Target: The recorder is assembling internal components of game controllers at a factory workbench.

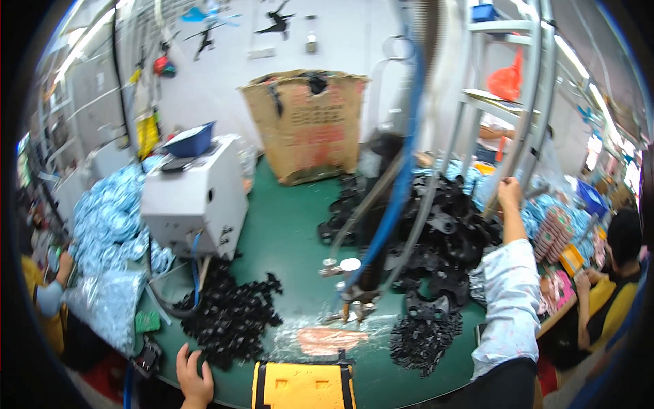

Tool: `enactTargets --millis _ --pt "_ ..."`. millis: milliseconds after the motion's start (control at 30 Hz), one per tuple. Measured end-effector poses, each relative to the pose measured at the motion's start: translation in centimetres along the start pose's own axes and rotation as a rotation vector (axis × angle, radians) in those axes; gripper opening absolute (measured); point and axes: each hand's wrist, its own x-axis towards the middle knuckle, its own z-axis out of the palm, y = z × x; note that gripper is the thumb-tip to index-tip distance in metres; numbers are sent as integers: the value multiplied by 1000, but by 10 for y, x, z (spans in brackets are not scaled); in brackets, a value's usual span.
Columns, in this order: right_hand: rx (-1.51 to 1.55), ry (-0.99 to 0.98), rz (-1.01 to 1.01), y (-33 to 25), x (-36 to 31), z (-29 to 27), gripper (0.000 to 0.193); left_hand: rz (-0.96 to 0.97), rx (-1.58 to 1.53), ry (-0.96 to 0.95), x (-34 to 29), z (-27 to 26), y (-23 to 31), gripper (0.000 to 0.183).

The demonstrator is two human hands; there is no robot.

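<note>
My left hand hovers at the table's near edge with fingers spread and nothing in them. Beside it lies a heap of small black parts. My right hand, at the end of a patterned light sleeve, reaches far forward to a metal frame. Its fingers are closed; what they grip, if anything, is hidden. Left of that arm spreads a pile of larger black moulded parts, with a mound of tiny black pieces nearer me. Between my arms stands a yellow block with black edges.
A hanging tool with a blue hose comes down over the green table. A grey machine box stands left, a large carton behind. Light-blue material is heaped at left. Co-workers sit at left and right.
</note>
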Motion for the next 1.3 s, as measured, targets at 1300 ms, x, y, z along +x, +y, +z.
enactTargets --millis 1300 --pt "480 -1143 -273 -258 -429 -197 23 -4 -83 126 0 -8 4 31"
